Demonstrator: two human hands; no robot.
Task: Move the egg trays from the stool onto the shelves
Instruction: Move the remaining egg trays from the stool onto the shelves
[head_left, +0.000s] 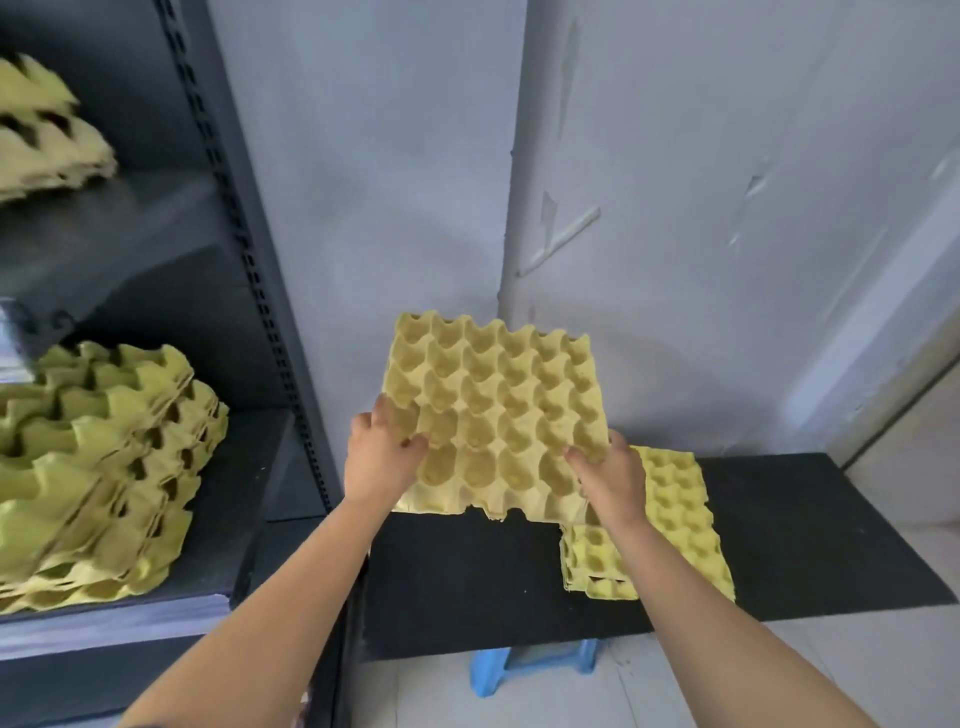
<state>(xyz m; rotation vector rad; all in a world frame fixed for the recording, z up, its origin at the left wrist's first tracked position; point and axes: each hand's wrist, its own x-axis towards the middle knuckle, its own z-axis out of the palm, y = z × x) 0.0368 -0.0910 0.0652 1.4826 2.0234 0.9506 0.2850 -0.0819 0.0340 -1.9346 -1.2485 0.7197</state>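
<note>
Left hand (382, 454) clamped on the near-left edge of a yellow pulp egg tray (496, 415), thumb in a cup; right hand (610, 480) gripping the near-right corner. Tray lifted and tilted, above the black-topped stool (467, 571). Far left: dark shelves (249, 467), lower stack of trays (104, 467) leaning, upper stack (47, 135) above. Right of the hands: remaining trays (675, 519) on the stool. Risks: thin edge tearing under a pinch, or the leaning stack sliding off if bumped.
</note>
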